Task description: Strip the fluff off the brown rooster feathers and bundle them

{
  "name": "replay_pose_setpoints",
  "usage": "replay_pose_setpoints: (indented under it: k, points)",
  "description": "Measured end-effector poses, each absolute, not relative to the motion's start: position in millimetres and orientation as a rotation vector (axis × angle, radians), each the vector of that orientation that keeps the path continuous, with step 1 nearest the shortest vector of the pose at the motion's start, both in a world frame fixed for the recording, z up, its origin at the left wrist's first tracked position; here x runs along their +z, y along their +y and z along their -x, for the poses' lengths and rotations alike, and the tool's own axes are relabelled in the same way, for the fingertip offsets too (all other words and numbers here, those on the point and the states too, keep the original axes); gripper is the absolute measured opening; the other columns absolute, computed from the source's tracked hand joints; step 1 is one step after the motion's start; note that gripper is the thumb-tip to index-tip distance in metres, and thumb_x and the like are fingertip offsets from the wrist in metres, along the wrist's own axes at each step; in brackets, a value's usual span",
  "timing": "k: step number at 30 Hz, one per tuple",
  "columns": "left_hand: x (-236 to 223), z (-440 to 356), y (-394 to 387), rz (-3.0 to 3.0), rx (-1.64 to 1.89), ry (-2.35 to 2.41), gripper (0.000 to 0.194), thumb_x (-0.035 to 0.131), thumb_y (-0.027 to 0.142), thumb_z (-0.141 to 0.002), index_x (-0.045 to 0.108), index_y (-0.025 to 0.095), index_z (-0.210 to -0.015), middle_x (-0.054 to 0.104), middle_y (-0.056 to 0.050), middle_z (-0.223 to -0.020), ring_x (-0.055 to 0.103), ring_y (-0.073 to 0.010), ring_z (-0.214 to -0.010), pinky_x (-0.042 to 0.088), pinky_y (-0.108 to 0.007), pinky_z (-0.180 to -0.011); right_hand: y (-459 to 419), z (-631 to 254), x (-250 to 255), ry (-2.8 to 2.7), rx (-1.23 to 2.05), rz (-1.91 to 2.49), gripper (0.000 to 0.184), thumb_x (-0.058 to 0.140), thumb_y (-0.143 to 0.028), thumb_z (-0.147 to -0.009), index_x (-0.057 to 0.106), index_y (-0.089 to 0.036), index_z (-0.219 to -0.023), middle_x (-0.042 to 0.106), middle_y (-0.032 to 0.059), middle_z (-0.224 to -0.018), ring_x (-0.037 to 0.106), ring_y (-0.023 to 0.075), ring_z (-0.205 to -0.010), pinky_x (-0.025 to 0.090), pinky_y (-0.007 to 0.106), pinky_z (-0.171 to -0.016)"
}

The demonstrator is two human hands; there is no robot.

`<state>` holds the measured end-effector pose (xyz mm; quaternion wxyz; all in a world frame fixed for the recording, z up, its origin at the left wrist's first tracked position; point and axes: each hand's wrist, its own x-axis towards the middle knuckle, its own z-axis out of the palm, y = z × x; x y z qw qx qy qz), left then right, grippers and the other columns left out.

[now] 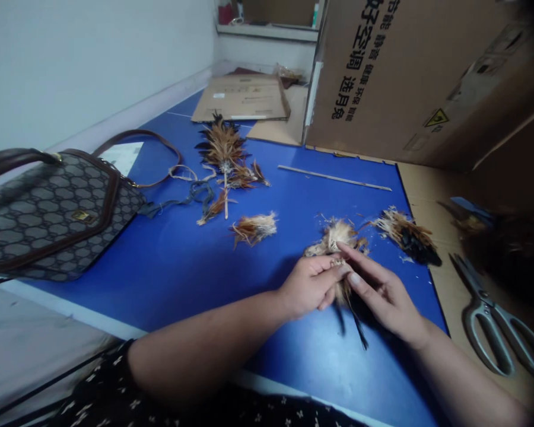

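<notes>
My left hand (309,283) is closed on a small bundle of feathers, pinching the pale quill ends (337,262) between thumb and fingers. Long dark feather tips (359,326) hang below it. My right hand (389,296) touches the quill ends with its fingertips, its fingers stretched out and apart. Just behind both hands lies a pile of pale and brown feathers (336,231). To the left rests a loose bunch of brown feathers (253,228); to the right is another bunch with black tips (407,236).
A feather duster (222,145) on a stick lies at the back of the blue table (169,273). A thin stick (333,178) lies near a large cardboard box (382,83). Scissors (485,308) rest at right on cardboard. A patterned handbag (57,207) stands at left.
</notes>
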<state>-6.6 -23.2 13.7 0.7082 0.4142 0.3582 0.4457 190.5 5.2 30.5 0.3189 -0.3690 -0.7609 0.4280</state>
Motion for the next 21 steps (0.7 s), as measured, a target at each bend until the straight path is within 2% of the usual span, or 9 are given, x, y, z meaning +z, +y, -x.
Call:
replay_pose_setpoints:
  k: [3, 6, 8, 9, 11, 13, 16, 19, 21]
  points:
    - [16.2, 6.9, -25.4, -1.018, 1.059, 0.807, 0.044, 0.062, 0.052, -0.103, 0.078, 0.011, -0.105, 0.045, 0.006, -0.043, 0.038, -0.0071, -0.036, 0.03, -0.022, -0.042, 3.8, -188.3, 33.0, -1.948, 1.323, 1.029, 0.055, 0.063, -0.047, -0.105, 0.059, -0.025, -0.155, 0.072, 0.013, -0.142, 0.065, 0.0289, -0.135, 0.051, 0.044, -0.117]
    - [20.4, 6.1, -26.8, -1.109, 1.177, 0.826, 0.041, 0.063, 0.048, -0.103, 0.082, 0.012, -0.108, 0.059, 0.0, -0.055, 0.051, -0.0101, -0.045, 0.044, -0.024, -0.049, 3.7, -184.6, 36.8, -1.904, 1.436, 1.001, 0.054, 0.063, -0.052, -0.104, 0.063, -0.021, -0.148, 0.078, 0.0098, -0.105, 0.074, 0.0226, -0.095, 0.061, 0.035, -0.09]
    - [22.4, 5.9, -26.2, -1.216, 1.323, 0.848, 0.033, 0.066, 0.041, -0.102, 0.083, 0.013, -0.103, 0.075, -0.009, -0.084, 0.07, -0.0164, -0.071, 0.058, -0.03, -0.07, 3.7, -183.0, 37.5, -1.87, 1.509, 0.966, 0.047, 0.06, -0.053, -0.106, 0.067, -0.019, -0.138, 0.069, 0.0022, -0.08, 0.061, 0.0154, -0.067, 0.055, 0.027, -0.066]
    - [22.9, 6.1, -25.6, -1.277, 1.384, 0.867, 0.029, 0.067, 0.038, -0.102, 0.084, 0.014, -0.1, 0.077, -0.013, -0.1, 0.074, -0.0202, -0.089, 0.06, -0.034, -0.083, 3.7, -182.8, 37.0, -1.865, 1.528, 0.956, 0.043, 0.059, -0.052, -0.106, 0.07, -0.018, -0.129, 0.063, -0.0003, -0.074, 0.053, 0.0132, -0.062, 0.049, 0.025, -0.059]
    - [23.1, 7.0, -23.9, -1.366, 1.441, 0.914, 0.024, 0.067, 0.032, -0.102, 0.084, 0.016, -0.098, 0.075, -0.016, -0.121, 0.071, -0.0248, -0.114, 0.057, -0.039, -0.102, 3.6, -183.3, 35.1, -1.879, 1.506, 0.965, 0.037, 0.058, -0.051, -0.107, 0.072, -0.017, -0.109, 0.056, -0.0017, -0.072, 0.046, 0.0117, -0.061, 0.043, 0.024, -0.057]
    - [22.7, 8.2, -22.4, -1.394, 1.439, 0.931, 0.022, 0.067, 0.029, -0.102, 0.084, 0.016, -0.1, 0.073, -0.016, -0.125, 0.069, -0.0254, -0.121, 0.055, -0.041, -0.107, 3.3, -184.0, 33.4, -1.904, 1.44, 0.982, 0.036, 0.057, -0.049, -0.108, 0.071, -0.018, -0.095, 0.056, -0.0012, -0.073, 0.048, 0.0123, -0.064, 0.044, 0.025, -0.062]
    - [22.5, 10.2, -21.7, -1.397, 1.405, 0.908, 0.022, 0.067, 0.03, -0.102, 0.084, 0.016, -0.1, 0.074, -0.014, -0.12, 0.07, -0.0226, -0.114, 0.056, -0.037, -0.103, 3.3, -183.1, 34.1, -1.927, 1.396, 0.95, 0.034, 0.056, -0.046, -0.108, 0.072, -0.019, -0.095, 0.063, 0.001, -0.08, 0.057, 0.0156, -0.075, 0.049, 0.028, -0.074]
    - [21.9, 12.6, -21.9, -1.333, 1.284, 0.865, 0.029, 0.066, 0.039, -0.103, 0.082, 0.015, -0.103, 0.07, -0.016, -0.127, 0.068, -0.0119, -0.078, 0.058, -0.027, -0.071, 3.8, -180.7, 36.7, -1.883, 1.51, 0.871, 0.035, 0.053, -0.045, -0.11, 0.075, -0.019, -0.1, 0.067, 0.0028, -0.083, 0.06, 0.0168, -0.079, 0.05, 0.029, -0.08]
    - [20.8, 14.2, -21.9, -1.263, 1.185, 0.815, 0.037, 0.065, 0.046, -0.102, 0.079, 0.012, -0.1, 0.07, -0.017, -0.124, 0.058, -0.0052, -0.058, 0.048, -0.023, -0.053, 4.1, -180.3, 37.4, -1.789, 1.639, 0.831, 0.039, 0.051, -0.048, -0.11, 0.074, -0.018, -0.1, 0.066, 0.0025, -0.078, 0.054, 0.0139, -0.067, 0.047, 0.027, -0.069]
